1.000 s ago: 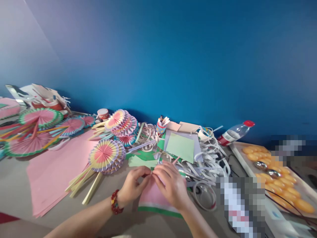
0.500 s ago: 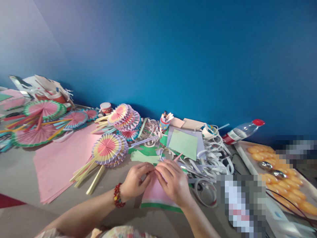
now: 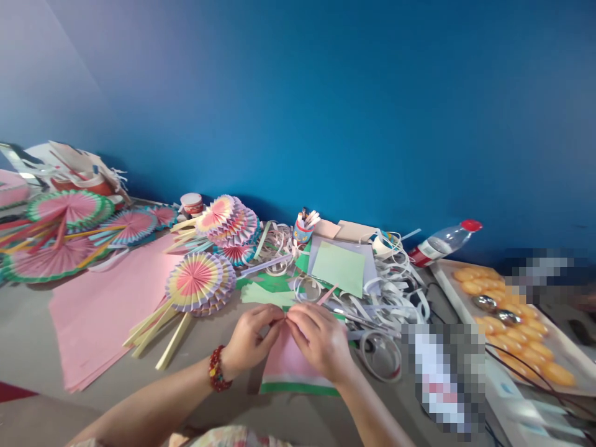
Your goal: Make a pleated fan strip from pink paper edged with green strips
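Observation:
A pink sheet of paper (image 3: 292, 366) with a white and green border lies on the table between my forearms. At its far edge, my left hand (image 3: 251, 338) pinches the paper with thumb and fingertips. My right hand (image 3: 319, 341) pinches the same edge from the other side, its fingertips almost meeting the left ones. The fingers hide the exact spot they grip and much of the sheet's far part. Just beyond the hands are pale green paper strips (image 3: 266, 294).
Finished pleated paper fans (image 3: 198, 282) and pink sheets (image 3: 107, 304) lie to the left. Behind are a pen cup (image 3: 302, 230) and a light green sheet (image 3: 339, 267). Curled white strips (image 3: 403, 285), a tape roll (image 3: 379, 355), a plastic bottle (image 3: 442, 243) and a tray of orange balls (image 3: 447, 282) occupy the right.
The whole view has shifted slightly, so things appear a little further left. Both hands keep pinching the pink paper, with hardly any movement against it.

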Motion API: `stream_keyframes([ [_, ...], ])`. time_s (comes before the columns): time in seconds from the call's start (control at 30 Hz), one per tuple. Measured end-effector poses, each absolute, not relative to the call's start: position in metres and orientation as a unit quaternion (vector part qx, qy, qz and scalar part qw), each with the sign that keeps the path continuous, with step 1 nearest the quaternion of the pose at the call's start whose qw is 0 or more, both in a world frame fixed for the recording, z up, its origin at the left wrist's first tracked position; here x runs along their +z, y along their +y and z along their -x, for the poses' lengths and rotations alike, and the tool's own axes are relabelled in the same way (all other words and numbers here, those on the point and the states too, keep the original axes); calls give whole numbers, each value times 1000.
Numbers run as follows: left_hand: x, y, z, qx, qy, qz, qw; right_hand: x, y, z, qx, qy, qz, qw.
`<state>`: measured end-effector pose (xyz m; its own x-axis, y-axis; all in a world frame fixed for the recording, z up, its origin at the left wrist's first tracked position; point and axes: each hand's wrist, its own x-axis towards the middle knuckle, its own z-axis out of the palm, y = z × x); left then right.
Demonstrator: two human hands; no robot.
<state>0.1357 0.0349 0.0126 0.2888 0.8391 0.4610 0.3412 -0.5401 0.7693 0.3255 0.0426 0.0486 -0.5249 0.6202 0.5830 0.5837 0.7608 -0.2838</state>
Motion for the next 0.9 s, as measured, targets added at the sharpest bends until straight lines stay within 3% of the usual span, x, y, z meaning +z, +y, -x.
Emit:
stream_keyframes([
  [0.9,16,33,-135,444,375,-771,261,52,43,-327,27,-886,328,326],
])
